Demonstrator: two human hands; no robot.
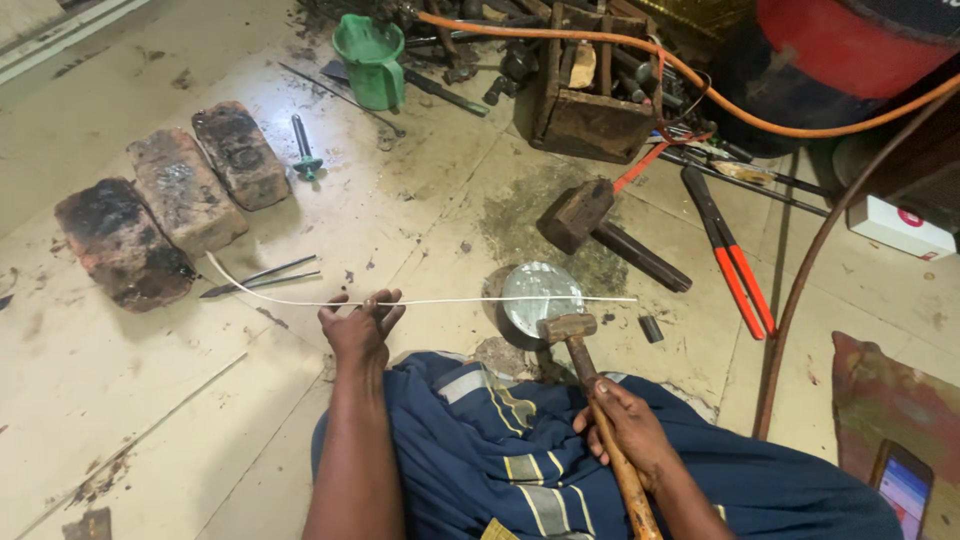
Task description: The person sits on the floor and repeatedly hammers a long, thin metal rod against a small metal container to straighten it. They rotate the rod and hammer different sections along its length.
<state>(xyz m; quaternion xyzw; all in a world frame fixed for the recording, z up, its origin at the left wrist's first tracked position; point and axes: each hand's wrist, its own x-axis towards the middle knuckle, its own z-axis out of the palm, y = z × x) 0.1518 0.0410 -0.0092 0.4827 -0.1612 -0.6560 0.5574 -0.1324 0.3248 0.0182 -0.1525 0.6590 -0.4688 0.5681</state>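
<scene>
The left hand (pixel 358 325) pinches a thin white rod (pixel 420 301) lying crosswise over the round metal block (pixel 540 297), its far end rightward, while the right hand (pixel 628 425) grips a hammer (pixel 590 400) beside the block.

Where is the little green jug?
In the head view, the green jug stands on the floor at the top, left of the wooden toolbox and to the right of the three bricks.

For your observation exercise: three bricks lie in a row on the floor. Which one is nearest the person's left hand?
The darkest, soot-blackened brick at the row's near end lies closest to the left hand; the other two bricks sit farther away, toward the green jug.
</scene>
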